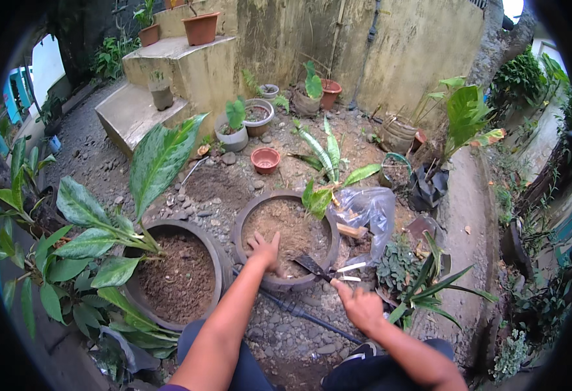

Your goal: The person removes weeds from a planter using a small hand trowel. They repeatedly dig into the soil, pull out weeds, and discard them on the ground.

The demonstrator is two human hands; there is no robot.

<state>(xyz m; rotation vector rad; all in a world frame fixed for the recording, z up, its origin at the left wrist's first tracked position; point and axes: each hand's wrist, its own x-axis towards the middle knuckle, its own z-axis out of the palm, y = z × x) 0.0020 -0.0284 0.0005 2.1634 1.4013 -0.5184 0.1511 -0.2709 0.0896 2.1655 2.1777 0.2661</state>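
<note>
In front of me stands a round dark planter filled with light brown soil. My left hand rests over the soil at the near left, fingers spread and holding nothing that I can see. My right hand grips the handle of a hand trowel. The trowel's dark blade reaches over the near right rim, its tip at the soil. A leafy cutting leans over the planter's far right side. To the left, a second dark planter holds darker soil and a variegated broad-leaved plant.
A clear plastic bag lies against the planter's right side. Behind it are a small terracotta-coloured pot and a snake plant. A black pipe crosses the gravel near my feet. Concrete steps rise at the back left.
</note>
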